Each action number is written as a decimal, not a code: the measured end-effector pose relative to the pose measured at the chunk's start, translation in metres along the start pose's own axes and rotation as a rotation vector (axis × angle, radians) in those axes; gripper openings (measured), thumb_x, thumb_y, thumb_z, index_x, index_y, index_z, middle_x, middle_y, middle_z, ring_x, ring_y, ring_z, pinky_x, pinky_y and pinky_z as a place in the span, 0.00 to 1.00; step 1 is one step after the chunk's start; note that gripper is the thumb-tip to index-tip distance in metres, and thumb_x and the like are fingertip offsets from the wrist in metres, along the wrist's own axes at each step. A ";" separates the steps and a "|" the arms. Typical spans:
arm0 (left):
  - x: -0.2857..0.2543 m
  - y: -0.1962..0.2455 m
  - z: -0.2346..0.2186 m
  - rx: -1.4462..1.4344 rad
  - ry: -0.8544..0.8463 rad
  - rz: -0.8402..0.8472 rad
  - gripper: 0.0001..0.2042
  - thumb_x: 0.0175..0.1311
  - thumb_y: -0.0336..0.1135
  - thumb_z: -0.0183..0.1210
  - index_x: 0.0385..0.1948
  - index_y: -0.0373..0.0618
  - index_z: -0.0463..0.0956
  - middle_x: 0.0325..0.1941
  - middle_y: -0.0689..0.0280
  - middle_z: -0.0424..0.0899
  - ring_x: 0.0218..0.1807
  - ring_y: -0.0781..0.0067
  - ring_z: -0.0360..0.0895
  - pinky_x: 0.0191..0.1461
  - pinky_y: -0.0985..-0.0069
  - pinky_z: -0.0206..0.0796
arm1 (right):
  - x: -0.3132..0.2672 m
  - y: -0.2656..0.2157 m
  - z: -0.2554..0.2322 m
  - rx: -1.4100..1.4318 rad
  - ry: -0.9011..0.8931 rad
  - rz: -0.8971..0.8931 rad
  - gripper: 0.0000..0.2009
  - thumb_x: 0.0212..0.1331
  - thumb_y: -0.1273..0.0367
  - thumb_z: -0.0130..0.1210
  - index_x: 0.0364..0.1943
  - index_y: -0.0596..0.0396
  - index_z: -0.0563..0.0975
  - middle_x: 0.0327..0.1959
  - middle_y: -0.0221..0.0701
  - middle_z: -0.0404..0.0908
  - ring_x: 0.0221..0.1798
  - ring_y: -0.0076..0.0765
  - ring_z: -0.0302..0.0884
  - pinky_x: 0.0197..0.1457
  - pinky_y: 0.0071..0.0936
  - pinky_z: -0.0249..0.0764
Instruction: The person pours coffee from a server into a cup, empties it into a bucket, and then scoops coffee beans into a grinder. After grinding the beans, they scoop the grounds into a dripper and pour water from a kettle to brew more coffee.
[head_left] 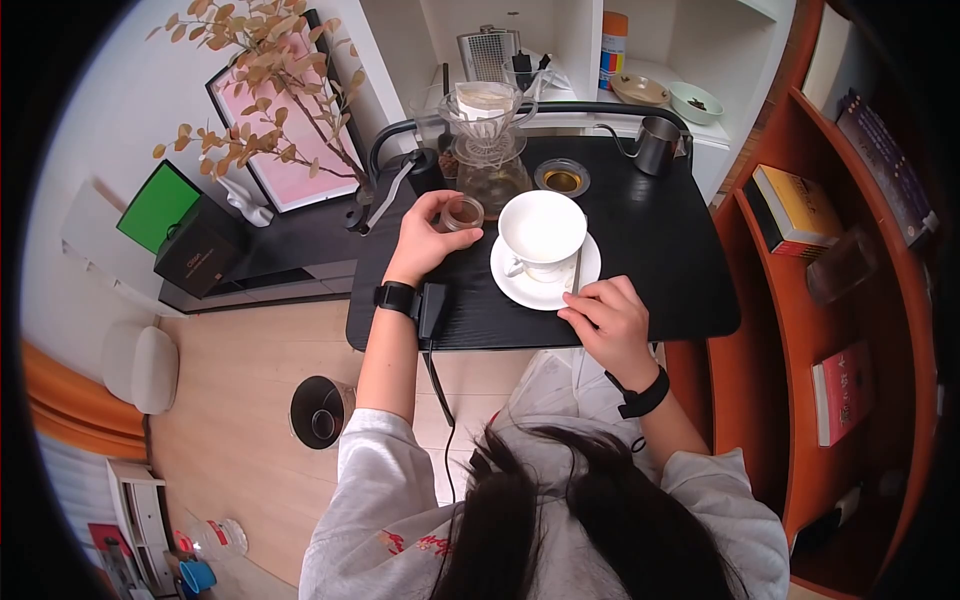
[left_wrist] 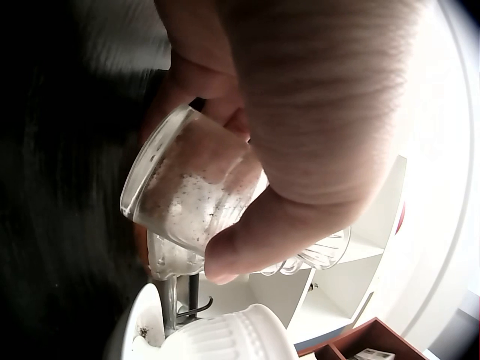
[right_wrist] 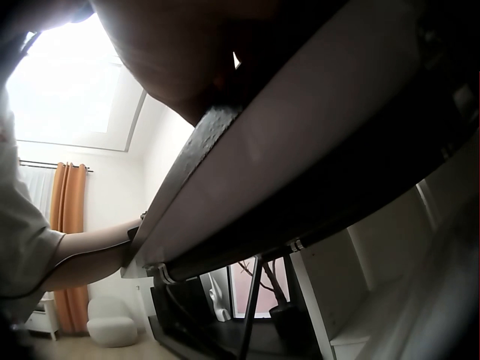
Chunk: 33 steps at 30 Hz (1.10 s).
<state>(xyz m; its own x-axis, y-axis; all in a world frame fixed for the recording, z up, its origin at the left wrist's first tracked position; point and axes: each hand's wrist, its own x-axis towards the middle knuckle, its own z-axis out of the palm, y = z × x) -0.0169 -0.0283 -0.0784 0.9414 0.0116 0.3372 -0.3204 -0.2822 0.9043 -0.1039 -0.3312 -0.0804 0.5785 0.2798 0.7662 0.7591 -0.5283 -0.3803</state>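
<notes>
My left hand (head_left: 432,240) holds a small clear glass cup (head_left: 462,214) between thumb and fingers, low over the black table. Dark specks cling to the inside of the glass cup (left_wrist: 199,180) in the left wrist view. To its right, a white teacup (head_left: 542,228) stands on a white saucer (head_left: 520,290). A thin metal spoon (head_left: 577,268) lies along the saucer's right side, and my right hand (head_left: 612,318) pinches its near end at the saucer's rim. The right wrist view shows mostly the table's underside, with that hand in shadow.
Behind the glass cup stand a glass carafe (head_left: 490,188) with a dripper (head_left: 485,120) and a hand grinder (head_left: 424,170). A round metal-and-glass dish (head_left: 562,179) and a steel gooseneck kettle (head_left: 655,146) sit farther back. The table's near edge (head_left: 520,347) is close to my body.
</notes>
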 end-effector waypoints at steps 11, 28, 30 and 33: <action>-0.002 0.009 0.002 -0.018 -0.053 -0.086 0.28 0.44 0.25 0.75 0.51 0.39 0.73 0.48 0.64 0.81 0.52 0.74 0.77 0.58 0.75 0.71 | 0.000 0.000 0.001 0.003 -0.032 0.019 0.08 0.42 0.69 0.70 0.30 0.51 0.85 0.30 0.23 0.79 0.36 0.32 0.73 0.37 0.28 0.72; -0.002 0.011 0.001 0.027 -0.088 -0.083 0.30 0.45 0.25 0.75 0.52 0.40 0.71 0.49 0.65 0.80 0.52 0.75 0.77 0.59 0.76 0.69 | -0.001 0.003 0.000 0.042 -0.101 0.057 0.11 0.40 0.67 0.71 0.32 0.50 0.85 0.34 0.23 0.78 0.40 0.34 0.72 0.43 0.30 0.70; -0.002 0.012 0.001 0.076 -0.077 -0.075 0.30 0.44 0.26 0.75 0.52 0.41 0.72 0.48 0.66 0.80 0.51 0.75 0.77 0.59 0.76 0.69 | -0.001 0.004 -0.001 0.039 -0.108 0.042 0.12 0.39 0.67 0.71 0.32 0.49 0.85 0.34 0.23 0.77 0.41 0.34 0.72 0.44 0.31 0.69; 0.000 0.006 -0.001 0.095 -0.067 -0.047 0.32 0.40 0.34 0.77 0.51 0.44 0.73 0.48 0.65 0.81 0.51 0.73 0.78 0.54 0.73 0.70 | 0.002 0.004 -0.005 0.076 -0.103 0.034 0.13 0.39 0.66 0.72 0.33 0.49 0.85 0.35 0.24 0.77 0.41 0.35 0.71 0.44 0.31 0.69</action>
<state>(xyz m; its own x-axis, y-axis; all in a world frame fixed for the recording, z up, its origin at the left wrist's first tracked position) -0.0193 -0.0294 -0.0730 0.9611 -0.0367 0.2737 -0.2673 -0.3726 0.8887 -0.1010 -0.3369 -0.0782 0.6288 0.3455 0.6966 0.7568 -0.4775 -0.4463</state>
